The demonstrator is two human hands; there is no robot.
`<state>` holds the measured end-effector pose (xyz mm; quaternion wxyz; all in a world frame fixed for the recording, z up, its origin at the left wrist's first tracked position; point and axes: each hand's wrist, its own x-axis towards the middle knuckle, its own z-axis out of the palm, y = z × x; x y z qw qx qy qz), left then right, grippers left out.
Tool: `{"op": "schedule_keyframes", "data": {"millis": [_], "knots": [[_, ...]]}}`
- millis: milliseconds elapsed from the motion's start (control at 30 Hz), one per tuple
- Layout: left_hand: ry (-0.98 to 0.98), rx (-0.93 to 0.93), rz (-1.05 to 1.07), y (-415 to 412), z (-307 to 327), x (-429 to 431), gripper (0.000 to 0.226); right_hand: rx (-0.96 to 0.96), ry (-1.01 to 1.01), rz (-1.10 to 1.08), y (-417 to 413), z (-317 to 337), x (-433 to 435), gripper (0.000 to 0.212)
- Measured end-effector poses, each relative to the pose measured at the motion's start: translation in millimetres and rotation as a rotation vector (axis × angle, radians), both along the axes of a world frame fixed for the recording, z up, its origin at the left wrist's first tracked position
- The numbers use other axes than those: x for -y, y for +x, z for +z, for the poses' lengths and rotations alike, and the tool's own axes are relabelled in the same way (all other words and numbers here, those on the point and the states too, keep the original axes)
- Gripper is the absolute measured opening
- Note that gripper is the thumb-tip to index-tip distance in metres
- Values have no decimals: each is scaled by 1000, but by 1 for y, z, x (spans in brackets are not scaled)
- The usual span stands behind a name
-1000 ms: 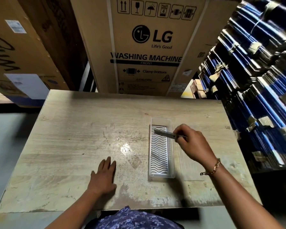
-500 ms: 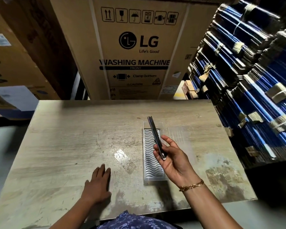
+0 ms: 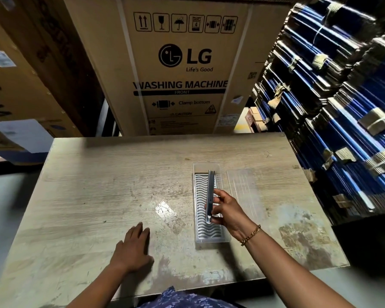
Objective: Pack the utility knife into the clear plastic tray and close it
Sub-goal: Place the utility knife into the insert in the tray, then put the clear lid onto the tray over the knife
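A long clear plastic tray [image 3: 201, 237] with a wavy patterned insert lies on the wooden table, right of centre. My right hand [image 3: 228, 210] grips a slim grey utility knife [image 3: 210, 192] by its near end, holding it lengthwise just above the tray, tip pointing away from me. The tray's clear flat lid [image 3: 246, 192] lies open on the table to the right of the tray. My left hand [image 3: 132, 250] rests flat on the table, palm down, to the left of the tray, holding nothing.
The worn wooden table [image 3: 98, 196] has its front edge near my body. A large LG washing machine carton [image 3: 178, 67] stands behind the far edge. Stacks of bundled blue flat cartons [image 3: 342, 107] rise close along the right side.
My right hand has turned the knife from crosswise over the tray's far end to lengthwise along the tray and lowered it closer. My left hand stays flat on the table.
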<state>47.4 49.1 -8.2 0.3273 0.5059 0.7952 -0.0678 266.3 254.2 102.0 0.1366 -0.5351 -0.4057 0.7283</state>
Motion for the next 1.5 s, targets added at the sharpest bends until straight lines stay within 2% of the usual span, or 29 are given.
{"op": "schedule_keyframes", "data": {"millis": [100,267,333,433,667,800,933,1033,1100,1200,1367,1500], "knots": [[16,9,18,-2,2,2,100,83,-1,25,-4,-17,-9,58],[94,1,68,-1,1,14,98,220,-33,4,-17,-37,-16,18],[106,4,75,-1,1,19,97,322,24,51,-25,-47,-18,12],[101,3,89,-1,3,26,95,389,78,112,-30,-81,-22,19],[84,29,119,1,7,31,95,597,245,271,-37,-78,-15,41],[73,44,120,3,8,25,96,673,292,374,-35,-71,-13,40],[60,56,97,7,10,14,94,601,375,372,-14,-57,-10,41],[65,83,86,12,11,4,94,386,443,202,25,-51,-10,22],[55,99,78,17,14,-5,95,369,469,88,59,-51,-15,17],[51,148,84,26,18,-21,99,524,426,-28,108,-62,-26,31],[115,236,146,41,20,-42,102,947,377,215,138,-84,-30,103],[160,322,232,51,24,-48,97,1109,392,339,123,-91,-26,123]]}}
